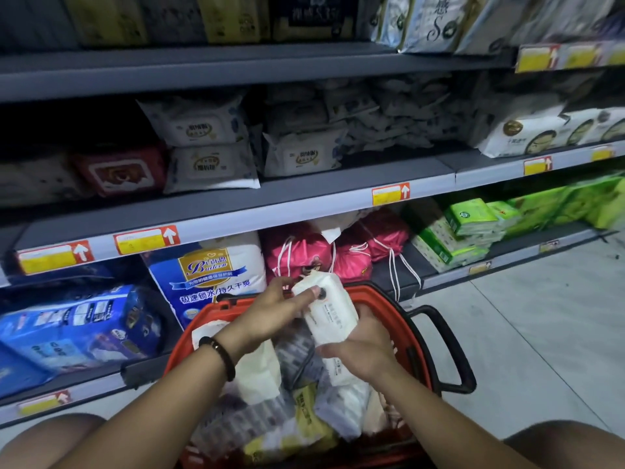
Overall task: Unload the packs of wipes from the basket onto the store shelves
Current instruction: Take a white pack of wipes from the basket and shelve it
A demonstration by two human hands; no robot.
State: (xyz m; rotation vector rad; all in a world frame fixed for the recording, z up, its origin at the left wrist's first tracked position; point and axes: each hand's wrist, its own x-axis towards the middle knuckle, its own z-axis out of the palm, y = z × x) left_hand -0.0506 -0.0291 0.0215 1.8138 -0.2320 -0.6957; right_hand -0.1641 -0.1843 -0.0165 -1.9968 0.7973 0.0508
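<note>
Several packs, perhaps five, are lying jumbled in the red basket. Just above it, both hands are gripping one white pack of wipes: the left hand is pinching its upper end, and the right hand is cupping its lower end. Beyond, three white packs and one red pack are sitting on the middle shelf.

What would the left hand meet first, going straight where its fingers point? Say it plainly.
The left hand grips the white wipes pack, so that comes first; beyond it, probably the pink drawstring bags on the bottom shelf, though depth is unclear.
</note>
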